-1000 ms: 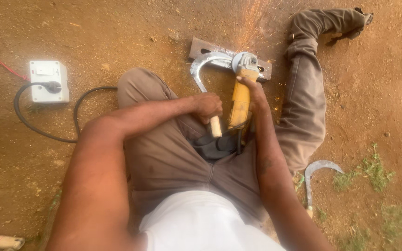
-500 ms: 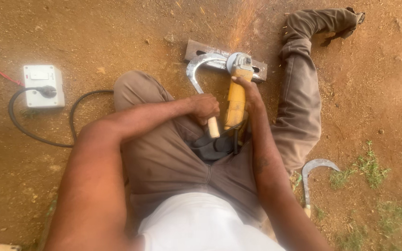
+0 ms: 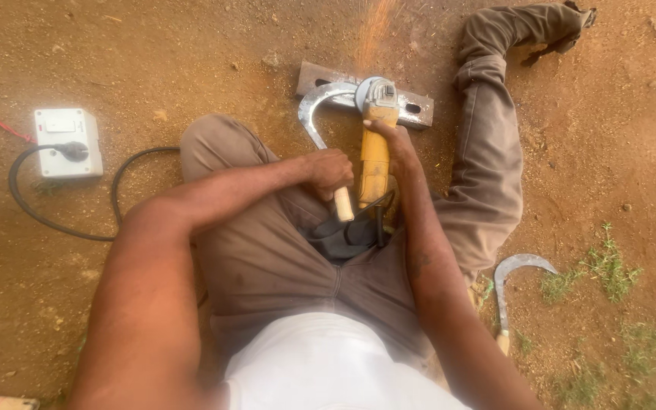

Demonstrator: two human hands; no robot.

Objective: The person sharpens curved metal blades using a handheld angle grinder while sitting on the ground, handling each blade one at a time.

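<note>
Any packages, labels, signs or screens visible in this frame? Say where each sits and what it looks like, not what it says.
No packages, signs, screens or readable labels show.
Nearest to one: a white square socket box on the dirt at the left, with a black plug and cable.
The yellow angle grinder, held by the right hand, shows no label I can make out.

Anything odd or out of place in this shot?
Yes. The socket box lies loose on bare dirt, its black cable looping over soil. Sparks fly from the angle grinder between outstretched legs. A second sickle lies unattended beside the right thigh.
</note>
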